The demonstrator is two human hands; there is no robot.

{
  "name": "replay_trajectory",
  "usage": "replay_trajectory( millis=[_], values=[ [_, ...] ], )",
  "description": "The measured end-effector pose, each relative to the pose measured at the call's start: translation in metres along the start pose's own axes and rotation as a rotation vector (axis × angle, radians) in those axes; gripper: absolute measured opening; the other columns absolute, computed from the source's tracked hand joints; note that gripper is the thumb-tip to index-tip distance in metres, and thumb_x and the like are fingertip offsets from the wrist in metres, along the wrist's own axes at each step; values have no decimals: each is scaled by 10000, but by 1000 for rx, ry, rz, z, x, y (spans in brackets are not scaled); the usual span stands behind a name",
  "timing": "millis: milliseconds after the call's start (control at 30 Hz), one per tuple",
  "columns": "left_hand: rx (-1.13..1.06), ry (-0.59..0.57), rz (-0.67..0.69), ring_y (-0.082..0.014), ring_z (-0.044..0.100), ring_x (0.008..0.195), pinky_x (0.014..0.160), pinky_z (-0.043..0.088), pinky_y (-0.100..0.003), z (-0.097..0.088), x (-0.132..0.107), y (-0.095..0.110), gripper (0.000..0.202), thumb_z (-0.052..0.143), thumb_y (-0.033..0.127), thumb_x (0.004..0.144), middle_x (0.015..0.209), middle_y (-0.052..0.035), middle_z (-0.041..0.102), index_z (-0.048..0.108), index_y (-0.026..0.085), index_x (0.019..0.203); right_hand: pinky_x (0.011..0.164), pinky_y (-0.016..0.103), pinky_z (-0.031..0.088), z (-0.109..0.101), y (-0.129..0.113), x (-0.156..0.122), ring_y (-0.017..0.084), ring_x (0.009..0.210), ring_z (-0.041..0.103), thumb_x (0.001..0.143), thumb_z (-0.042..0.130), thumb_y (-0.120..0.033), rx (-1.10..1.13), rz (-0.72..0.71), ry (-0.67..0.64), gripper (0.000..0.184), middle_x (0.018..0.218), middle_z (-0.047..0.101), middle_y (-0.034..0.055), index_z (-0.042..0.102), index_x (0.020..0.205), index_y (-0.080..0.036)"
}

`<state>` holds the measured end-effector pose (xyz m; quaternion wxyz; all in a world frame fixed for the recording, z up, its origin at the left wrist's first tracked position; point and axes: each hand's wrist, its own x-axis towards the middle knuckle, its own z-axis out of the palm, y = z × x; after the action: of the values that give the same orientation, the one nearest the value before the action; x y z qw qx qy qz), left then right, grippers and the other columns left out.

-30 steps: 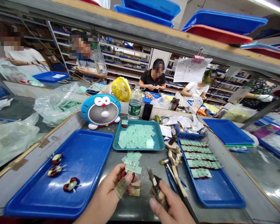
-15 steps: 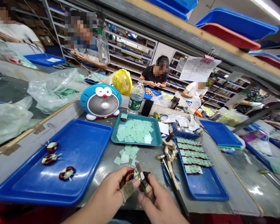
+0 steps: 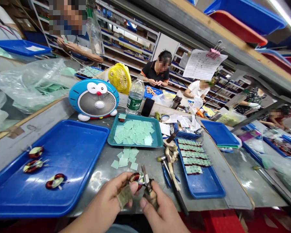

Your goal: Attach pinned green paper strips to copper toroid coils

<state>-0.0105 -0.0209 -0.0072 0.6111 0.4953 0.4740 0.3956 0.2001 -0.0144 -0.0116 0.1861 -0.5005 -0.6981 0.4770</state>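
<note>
My left hand (image 3: 109, 197), its thumb wrapped in greenish tape, is closed around a copper-wound toroidal coil (image 3: 134, 177). In my right hand (image 3: 163, 205) is a knife-like tool (image 3: 146, 178) with a flat metal blade and a wrapped handle, partly hidden by my fingers. The blade stands upright right beside the coil; whether it touches the coil I cannot tell. Beyond my hands, loose pale green square sheets (image 3: 123, 161) lie on the metal bench. More sheets fill a teal tray (image 3: 111, 137).
Three wound coils lie in the large blue tray (image 3: 70, 142) at left. A right-hand blue tray (image 3: 208, 186) holds rows of coils with green pieces. Pliers (image 3: 165, 176) and a black-handled hammer (image 3: 180, 200) lie between. Behind stand a blue fan (image 3: 94, 98) and a water bottle (image 3: 135, 97).
The view has swung right, so the trays and bench items sit further left. Both hands keep their holds on the coil and the tool; more of the coil shows now.
</note>
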Motion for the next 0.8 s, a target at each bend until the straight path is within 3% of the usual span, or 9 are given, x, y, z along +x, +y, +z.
replay_trajectory(
  millis=[133, 300, 400, 500, 567, 700, 800],
  values=[
    [198, 85, -6, -211, 629, 716, 672, 470, -258, 5, -5, 2, 356, 510, 568, 998, 789, -21, 685, 653, 242, 982, 820, 281, 503, 4, 1, 3, 216, 895, 647, 955, 611, -379, -5, -32, -39, 315, 998, 714, 54, 602, 1229, -225],
    [184, 200, 34, -231, 640, 777, 724, 470, -270, 14, -12, 13, 340, 543, 578, 970, 810, -20, 701, 641, 258, 909, 800, 274, 472, 10, -7, -1, 190, 834, 595, 874, 653, -311, 88, 13, 15, 286, 930, 686, 42, 620, 1134, -199],
    [134, 133, 11, -211, 624, 747, 667, 462, -248, 12, -12, 17, 360, 521, 586, 982, 784, -13, 661, 626, 248, 917, 658, 234, 437, 6, -19, -5, 130, 670, 524, 844, 629, -269, 312, 86, -101, 229, 781, 607, -8, 596, 1054, -184],
    [144, 16, -16, -177, 571, 663, 601, 439, -236, 4, -9, 14, 371, 493, 579, 1003, 757, -5, 614, 602, 231, 932, 504, 198, 371, 6, -24, -5, 103, 518, 459, 810, 644, -318, 559, 174, -248, 284, 629, 526, -56, 552, 1040, -178],
    [160, -12, -32, -162, 528, 627, 582, 423, -236, -1, -6, 10, 389, 460, 579, 1019, 736, 4, 582, 593, 223, 938, 458, 193, 354, 10, -22, -2, 106, 466, 449, 797, 655, -355, 585, 245, -247, 333, 569, 512, -69, 542, 1053, -174],
    [232, 59, -30, -184, 577, 711, 637, 428, -248, -7, -4, 6, 383, 439, 565, 1031, 773, -3, 606, 585, 223, 934, 606, 229, 456, 21, -21, 6, 129, 615, 547, 862, 636, -313, 349, 137, -7, 248, 716, 608, -18, 578, 1058, -173],
    [312, 79, 11, -206, 615, 795, 713, 434, -265, -10, -4, 7, 341, 440, 531, 1040, 844, -11, 655, 570, 234, 936, 833, 290, 484, 19, -32, 9, 183, 882, 632, 886, 601, -249, 224, 61, -52, 278, 969, 693, 37, 579, 1155, -182]
  ],
)
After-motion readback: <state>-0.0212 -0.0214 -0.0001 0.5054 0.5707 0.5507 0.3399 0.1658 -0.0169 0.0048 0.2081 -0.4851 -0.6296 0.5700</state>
